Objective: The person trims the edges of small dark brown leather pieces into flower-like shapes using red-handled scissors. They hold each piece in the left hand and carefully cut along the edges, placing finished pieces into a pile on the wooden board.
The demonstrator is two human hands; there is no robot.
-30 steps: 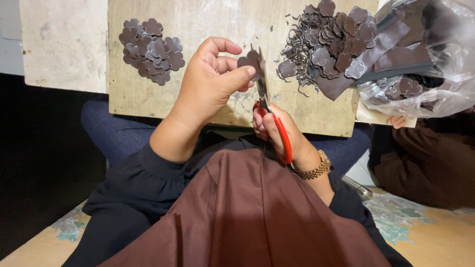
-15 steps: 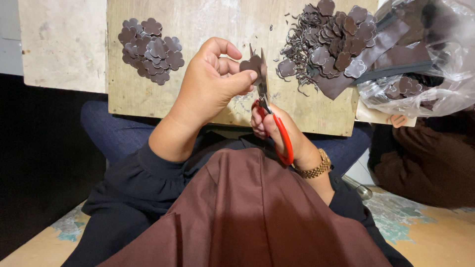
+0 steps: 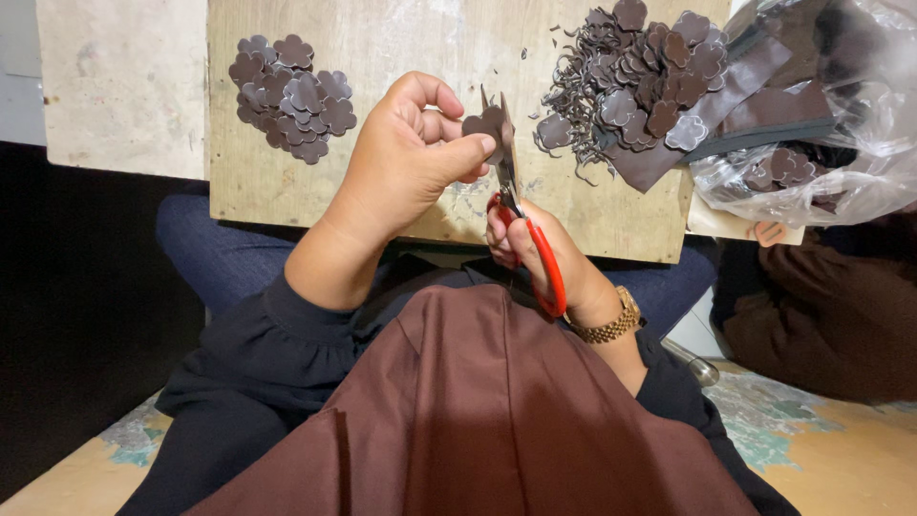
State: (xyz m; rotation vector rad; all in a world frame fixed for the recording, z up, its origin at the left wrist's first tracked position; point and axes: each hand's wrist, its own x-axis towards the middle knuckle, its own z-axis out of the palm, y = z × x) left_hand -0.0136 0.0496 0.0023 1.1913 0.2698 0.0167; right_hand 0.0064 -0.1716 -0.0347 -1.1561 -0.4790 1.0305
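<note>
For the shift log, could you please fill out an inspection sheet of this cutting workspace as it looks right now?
Surface: wooden board across the lap, worn and pale.
Job's things: left hand pinches a brown flower-shaped piece; right hand works red-handled scissors at it.
Clutter: neat pile of cut flowers at left; heap of uncut pieces and trimmings at right; clear plastic bag of brown material.
Grippers: both hands busy.
Cables: nothing seen.
Surroundings: another person's brown sleeve at right; patterned floor.

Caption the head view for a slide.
Left hand pinches a brown flower cutout while right hand trims it with red-handled scissors.
</note>
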